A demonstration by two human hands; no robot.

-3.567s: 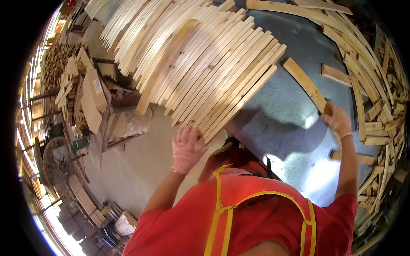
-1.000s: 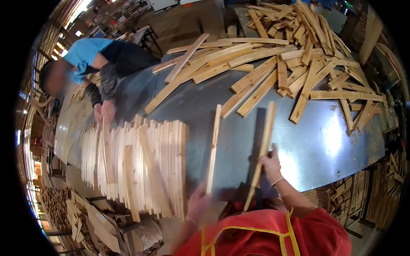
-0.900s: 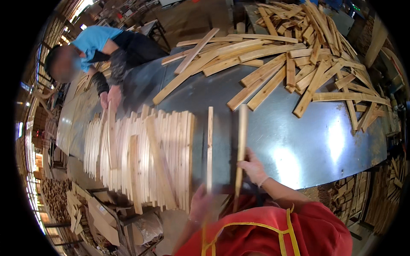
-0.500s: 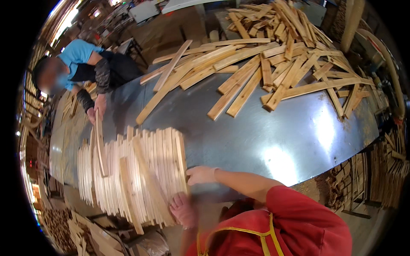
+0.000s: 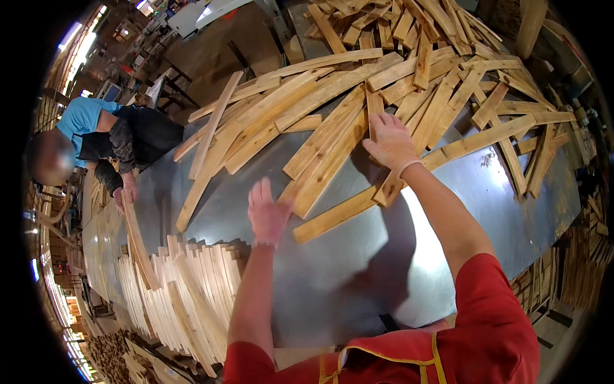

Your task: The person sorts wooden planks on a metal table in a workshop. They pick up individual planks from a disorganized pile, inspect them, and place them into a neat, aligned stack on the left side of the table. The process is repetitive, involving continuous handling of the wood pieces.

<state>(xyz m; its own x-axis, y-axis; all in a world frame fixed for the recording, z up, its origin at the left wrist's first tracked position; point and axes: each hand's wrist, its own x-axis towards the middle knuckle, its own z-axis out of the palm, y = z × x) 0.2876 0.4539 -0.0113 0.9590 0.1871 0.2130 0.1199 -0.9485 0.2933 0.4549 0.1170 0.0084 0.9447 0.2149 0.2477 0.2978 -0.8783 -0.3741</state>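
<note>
My right hand [image 5: 391, 142], in a pale glove, rests over the loose wooden slats in front of me, fingers stretched across them and not wrapped round one. Close under its fingertips is a short upright-lying slat [image 5: 374, 101]. My left hand [image 5: 267, 212], slightly blurred, is raised with fingers extended beside the near ends of several slats [image 5: 332, 153]; whether it touches them I cannot tell. A long slat [image 5: 342, 214] lies slantwise below my right hand. To the left of my left forearm, a row of pale strips [image 5: 208, 269] stands packed side by side, with several slats across it.
The grey metal tabletop [image 5: 313, 288] carries a big heap of slats [image 5: 441, 38] at the far right. Across the left end, a co-worker in a blue shirt [image 5: 89, 118] holds a slat [image 5: 137, 246] over the row. More wood is stacked beyond the table's right edge.
Both my hands have left the right end of the packed row and reached forward to the loose slats. A long slat now lies farther toward me. The co-worker's slat has tilted.
</note>
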